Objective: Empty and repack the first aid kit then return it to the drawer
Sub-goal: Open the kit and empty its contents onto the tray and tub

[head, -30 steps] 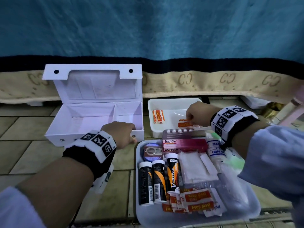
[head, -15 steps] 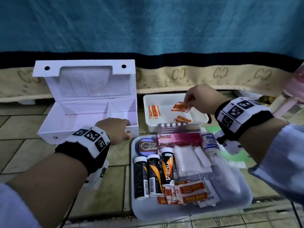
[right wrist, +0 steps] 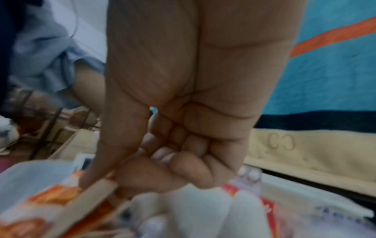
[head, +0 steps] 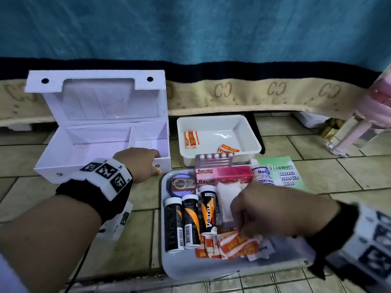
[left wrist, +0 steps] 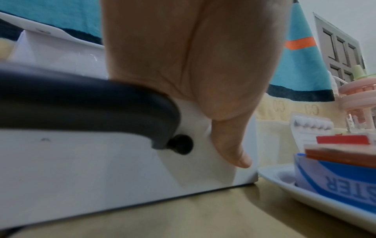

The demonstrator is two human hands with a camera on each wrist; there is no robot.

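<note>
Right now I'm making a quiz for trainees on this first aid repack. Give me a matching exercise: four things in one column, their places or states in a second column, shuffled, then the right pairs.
Things:
1. first aid box
2. left hand
3. right hand
4. small white tub

Places or states:
A. pinching an orange plaster packet in the large tray
B. lid up, compartments bare
C. holds two orange plaster packets
D. gripping the box's front wall

Pairs: 1-B, 2-D, 3-A, 4-C
</note>
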